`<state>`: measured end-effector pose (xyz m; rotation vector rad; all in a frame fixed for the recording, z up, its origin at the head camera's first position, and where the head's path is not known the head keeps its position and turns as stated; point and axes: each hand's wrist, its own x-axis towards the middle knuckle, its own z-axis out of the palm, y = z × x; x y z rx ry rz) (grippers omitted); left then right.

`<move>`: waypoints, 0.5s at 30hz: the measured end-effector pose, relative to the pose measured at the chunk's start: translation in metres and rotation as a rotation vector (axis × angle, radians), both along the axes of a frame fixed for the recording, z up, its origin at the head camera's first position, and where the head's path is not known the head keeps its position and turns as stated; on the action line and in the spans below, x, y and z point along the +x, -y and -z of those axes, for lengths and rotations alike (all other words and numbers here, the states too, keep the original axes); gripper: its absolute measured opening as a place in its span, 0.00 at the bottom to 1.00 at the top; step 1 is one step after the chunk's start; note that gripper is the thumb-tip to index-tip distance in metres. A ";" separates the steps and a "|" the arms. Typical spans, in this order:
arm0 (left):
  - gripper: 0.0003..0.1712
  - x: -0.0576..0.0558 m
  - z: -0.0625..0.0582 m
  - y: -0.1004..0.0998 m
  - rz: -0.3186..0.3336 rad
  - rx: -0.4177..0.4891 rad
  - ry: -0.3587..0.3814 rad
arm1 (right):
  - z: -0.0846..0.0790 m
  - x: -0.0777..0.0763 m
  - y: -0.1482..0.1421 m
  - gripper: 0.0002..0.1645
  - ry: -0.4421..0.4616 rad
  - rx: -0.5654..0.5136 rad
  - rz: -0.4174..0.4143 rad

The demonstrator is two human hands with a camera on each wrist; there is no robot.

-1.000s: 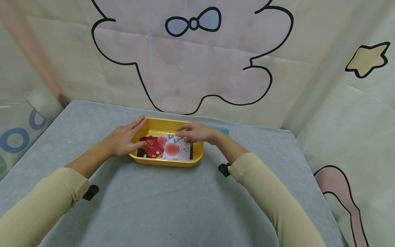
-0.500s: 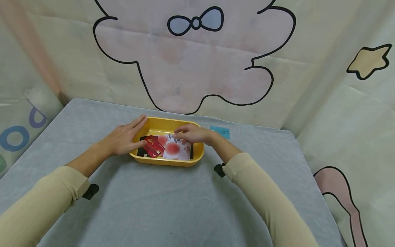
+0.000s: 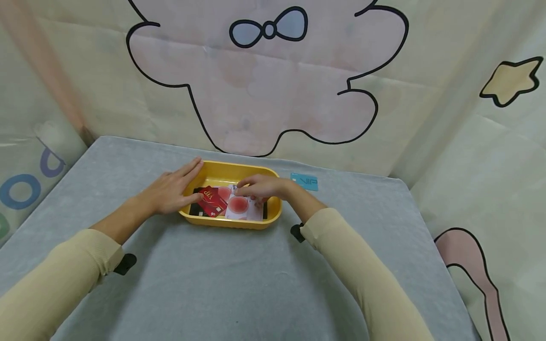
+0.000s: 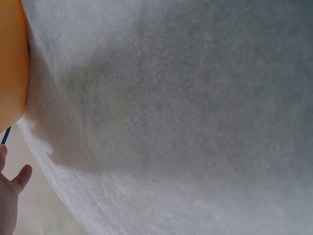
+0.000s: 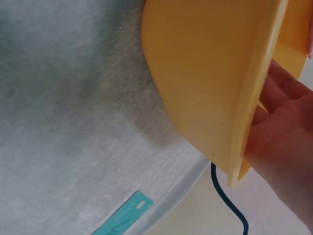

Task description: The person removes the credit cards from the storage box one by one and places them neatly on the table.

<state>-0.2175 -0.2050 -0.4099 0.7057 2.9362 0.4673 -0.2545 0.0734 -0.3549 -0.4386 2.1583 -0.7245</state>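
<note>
A yellow tray (image 3: 230,225) holds several overlapping cards. Among them are a red VIP card (image 3: 212,202), white and pink cards with round red prints (image 3: 237,205), and a dark card (image 3: 196,210) partly underneath. My left hand (image 3: 172,192) rests against the tray's left rim, fingers extended along it and thumb over the edge near the red card. Inside the tray's right half, my right hand (image 3: 264,186) reaches down with loosely bent fingers to the white and pink cards. The right wrist view has the right hand (image 5: 288,122) crossing the rim, its fingertips hidden behind the wall.
A blue VIP card (image 3: 304,182) lies on the grey tablecloth (image 3: 239,279), behind and right of the tray. A patterned curtain (image 3: 264,94) hangs directly behind the table's far edge, with more at both sides.
My right hand has shifted a little left and toward me over the cards, and its forearm has uncovered the blue card. My left hand and the tray stay in place.
</note>
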 end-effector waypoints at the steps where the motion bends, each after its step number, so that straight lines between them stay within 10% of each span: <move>1: 0.51 0.000 0.000 0.000 0.000 0.000 -0.001 | 0.000 0.000 0.001 0.35 -0.003 0.015 -0.006; 15: 0.51 0.000 0.001 -0.001 0.001 0.012 0.004 | -0.004 -0.001 0.010 0.33 -0.017 0.054 -0.048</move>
